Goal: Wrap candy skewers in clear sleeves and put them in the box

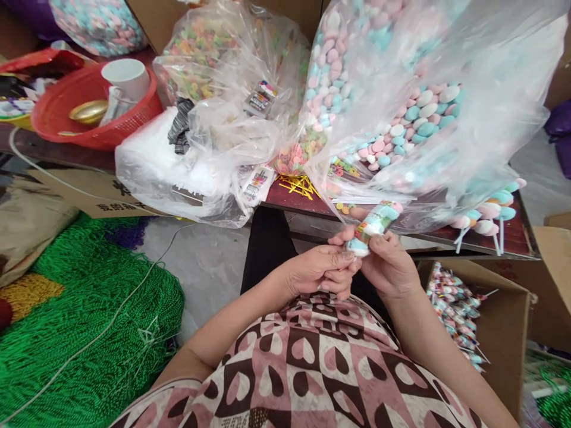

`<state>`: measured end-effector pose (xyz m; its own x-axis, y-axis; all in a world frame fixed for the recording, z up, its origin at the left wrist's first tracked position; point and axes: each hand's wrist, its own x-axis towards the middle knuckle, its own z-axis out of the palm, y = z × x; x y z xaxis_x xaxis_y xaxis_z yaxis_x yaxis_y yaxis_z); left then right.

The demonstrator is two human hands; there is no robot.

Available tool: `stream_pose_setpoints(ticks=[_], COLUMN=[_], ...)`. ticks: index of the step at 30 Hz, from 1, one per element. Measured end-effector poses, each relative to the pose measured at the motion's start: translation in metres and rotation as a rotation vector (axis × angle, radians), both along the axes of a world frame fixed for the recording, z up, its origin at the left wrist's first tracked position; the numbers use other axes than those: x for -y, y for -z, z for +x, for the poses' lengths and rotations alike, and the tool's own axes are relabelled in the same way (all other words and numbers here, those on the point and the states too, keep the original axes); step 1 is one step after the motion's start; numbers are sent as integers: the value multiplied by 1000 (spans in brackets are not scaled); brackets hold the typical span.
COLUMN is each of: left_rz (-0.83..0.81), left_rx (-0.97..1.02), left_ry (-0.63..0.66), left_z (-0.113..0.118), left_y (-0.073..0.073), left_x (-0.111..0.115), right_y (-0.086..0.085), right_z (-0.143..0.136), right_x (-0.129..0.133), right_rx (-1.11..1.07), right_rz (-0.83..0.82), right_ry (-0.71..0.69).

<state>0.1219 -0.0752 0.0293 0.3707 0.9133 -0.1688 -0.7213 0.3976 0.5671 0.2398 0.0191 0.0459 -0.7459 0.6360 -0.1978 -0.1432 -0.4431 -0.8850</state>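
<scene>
Between my two hands, above my lap, is a candy skewer (377,221) of pink, white and blue marshmallows with a colourful band around the middle. My left hand (328,267) is closed at its lower end, fingers pinched together. My right hand (390,261) grips it from the right side, thumb along the marshmallows. Whether a stick runs down inside my fingers is hidden. Just beyond, on the table edge, lie a few gummy rings (345,208) and gold twist ties (298,186). Several marshmallow skewers (486,219) lie at the table's right end.
Large clear bags hold marshmallows (397,131) and gummy rings (200,53). A red basket (44,119) with a white cup (125,77) stands at the left. A cardboard box (504,333) at my right contains wrapped candy skewers (455,309). Green beaded strands (102,309) cover the floor at left.
</scene>
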Motion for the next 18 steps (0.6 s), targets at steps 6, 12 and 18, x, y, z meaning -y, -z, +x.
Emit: stream_pose_setpoints(ticks=[6, 12, 18], left_rz=[-48, 12, 37], left_rx=[-776, -479, -403], left_ry=[-435, -383, -506], left_z=[1, -12, -18], left_y=[-6, -2, -1], left_x=[-2, 1, 4], right_y=[4, -8, -5], right_z=[-21, -28, -48], right_x=[5, -3, -8], right_rx=[76, 54, 109], right_rz=[214, 200, 278], right_ry=[248, 30, 123])
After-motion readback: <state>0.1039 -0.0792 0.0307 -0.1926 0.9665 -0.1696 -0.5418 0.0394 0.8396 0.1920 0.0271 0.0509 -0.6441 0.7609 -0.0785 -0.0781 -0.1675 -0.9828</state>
